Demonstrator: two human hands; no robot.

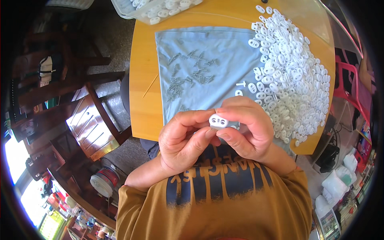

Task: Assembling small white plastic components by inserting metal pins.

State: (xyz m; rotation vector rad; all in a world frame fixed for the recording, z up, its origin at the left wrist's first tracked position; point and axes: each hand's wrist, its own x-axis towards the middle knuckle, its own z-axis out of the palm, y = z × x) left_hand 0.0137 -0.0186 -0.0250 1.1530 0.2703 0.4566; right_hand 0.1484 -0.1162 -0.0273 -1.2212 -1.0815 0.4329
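White plastic, smooth and oval with two holes, the small toggle piece (218,121) sits pinched between both hands above the near edge of a round yellow table (144,80). The left hand (184,140) and right hand (246,128) close their fingertips narrowly around it. A heap of matching white pieces (292,80) spreads on the right, small metal springs (192,76) scatter over a grey-blue cloth (216,52), and a clear plastic tub (156,10) holds more pieces at the far edge.
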